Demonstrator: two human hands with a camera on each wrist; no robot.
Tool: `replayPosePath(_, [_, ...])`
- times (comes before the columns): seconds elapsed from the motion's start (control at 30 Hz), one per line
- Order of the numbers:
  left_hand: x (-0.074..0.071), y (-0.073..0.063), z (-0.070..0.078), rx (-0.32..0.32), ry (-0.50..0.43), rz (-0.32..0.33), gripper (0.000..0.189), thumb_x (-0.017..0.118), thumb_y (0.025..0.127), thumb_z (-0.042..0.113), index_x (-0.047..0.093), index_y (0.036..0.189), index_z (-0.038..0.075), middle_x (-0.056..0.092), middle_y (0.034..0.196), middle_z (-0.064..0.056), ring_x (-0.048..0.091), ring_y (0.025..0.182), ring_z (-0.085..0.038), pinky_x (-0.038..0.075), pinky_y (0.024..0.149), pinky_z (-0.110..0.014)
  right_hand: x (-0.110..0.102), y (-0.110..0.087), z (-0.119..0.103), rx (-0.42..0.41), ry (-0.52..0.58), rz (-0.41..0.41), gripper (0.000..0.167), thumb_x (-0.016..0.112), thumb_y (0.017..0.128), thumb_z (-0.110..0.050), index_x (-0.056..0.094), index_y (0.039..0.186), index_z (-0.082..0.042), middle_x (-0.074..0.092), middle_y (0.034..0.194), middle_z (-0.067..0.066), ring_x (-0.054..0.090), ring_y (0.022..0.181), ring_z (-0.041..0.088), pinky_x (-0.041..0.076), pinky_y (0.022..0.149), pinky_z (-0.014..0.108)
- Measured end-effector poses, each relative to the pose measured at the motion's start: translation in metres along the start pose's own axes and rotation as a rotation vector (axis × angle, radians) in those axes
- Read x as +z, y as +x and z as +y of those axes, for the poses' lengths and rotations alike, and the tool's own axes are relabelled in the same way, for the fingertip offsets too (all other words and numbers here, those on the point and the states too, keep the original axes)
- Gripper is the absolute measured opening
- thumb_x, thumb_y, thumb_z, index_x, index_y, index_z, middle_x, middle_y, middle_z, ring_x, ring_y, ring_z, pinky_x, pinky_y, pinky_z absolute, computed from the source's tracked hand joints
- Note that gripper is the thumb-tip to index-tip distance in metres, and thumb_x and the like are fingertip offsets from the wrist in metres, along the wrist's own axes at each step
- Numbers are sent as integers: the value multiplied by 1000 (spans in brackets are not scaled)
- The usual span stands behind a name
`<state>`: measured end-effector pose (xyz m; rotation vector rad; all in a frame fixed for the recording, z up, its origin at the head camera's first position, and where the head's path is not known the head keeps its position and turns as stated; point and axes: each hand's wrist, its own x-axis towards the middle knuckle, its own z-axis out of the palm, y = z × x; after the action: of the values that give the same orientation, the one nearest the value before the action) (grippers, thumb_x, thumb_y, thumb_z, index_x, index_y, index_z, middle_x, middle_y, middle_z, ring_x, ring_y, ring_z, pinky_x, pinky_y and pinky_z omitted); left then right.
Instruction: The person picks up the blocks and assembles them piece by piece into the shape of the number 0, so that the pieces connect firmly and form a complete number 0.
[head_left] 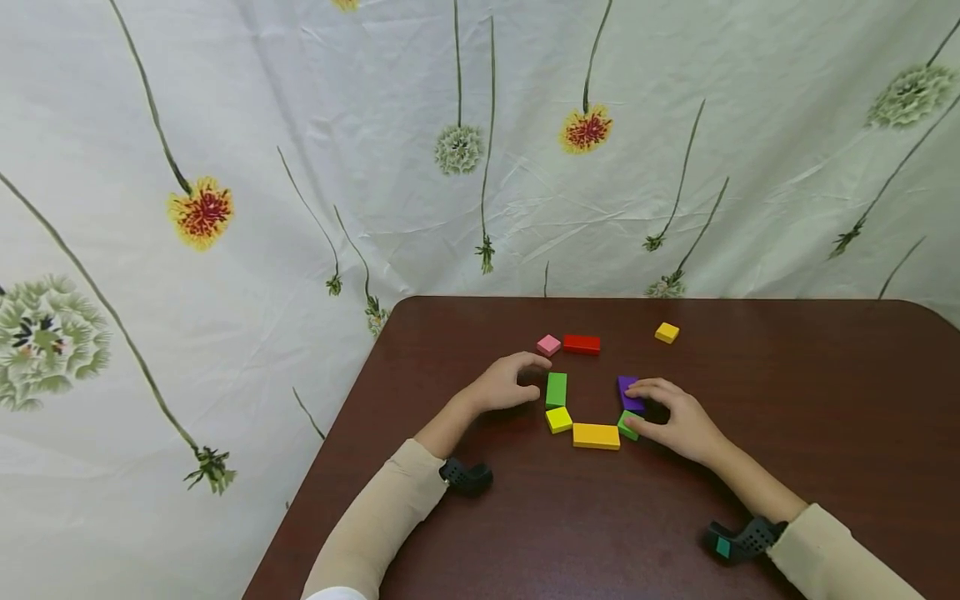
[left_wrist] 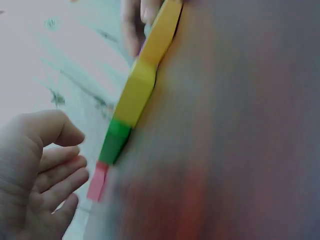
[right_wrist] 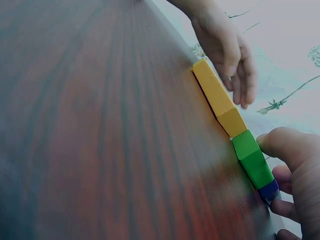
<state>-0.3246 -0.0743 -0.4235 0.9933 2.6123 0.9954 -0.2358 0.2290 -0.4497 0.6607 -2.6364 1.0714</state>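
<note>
Several colored blocks form a U on the table in the head view. My left hand (head_left: 510, 385) is beside the U's left side, thumb and fingers apart, holding nothing. Closest to it is a long green block (head_left: 557, 390), with a yellow cube (head_left: 558, 419) at its near end. An orange block (head_left: 596, 436) lies across the front. On the right side, my right hand (head_left: 678, 421) rests its fingertips on a purple block (head_left: 628, 392). Its thumb touches a small green block (head_left: 628, 427), also seen in the right wrist view with the thumb (right_wrist: 280, 142) against it.
Beyond the U lie a pink cube (head_left: 548, 345) and a red block (head_left: 582, 344), close together. A yellow-orange cube (head_left: 667, 332) sits farther right near the far edge. Behind the brown table (head_left: 810, 400) hangs a flowered cloth (head_left: 420, 233). Both wrists wear dark bands.
</note>
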Motion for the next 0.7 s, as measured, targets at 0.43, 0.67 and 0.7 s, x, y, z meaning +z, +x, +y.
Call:
replayPosePath(0.43, [28, -22, 22, 180, 213, 113, 38, 67, 93, 27, 62, 125, 7, 59, 128, -7, 52, 119, -22, 42, 102, -35, 2, 0, 1, -3, 7, 13, 39, 78, 84, -21, 67, 118, -5, 59, 123, 15, 54, 114, 38, 43, 94, 60])
replayPosePath(0.67, [32, -22, 18, 137, 234, 60, 37, 66, 93, 27, 64, 124, 8, 59, 128, -5, 51, 120, -21, 40, 103, -33, 2, 0, 1, 15, 3, 3, 39, 77, 84, -22, 67, 118, -4, 59, 124, 15, 53, 116, 39, 42, 95, 60])
replayPosePath(0.7, [32, -22, 18, 137, 234, 58, 36, 66, 93, 27, 64, 124, 8, 59, 127, -4, 51, 119, -21, 40, 103, -33, 2, 0, 1, 16, 6, 2, 39, 77, 85, -22, 67, 118, -4, 59, 123, 15, 53, 116, 39, 42, 95, 60])
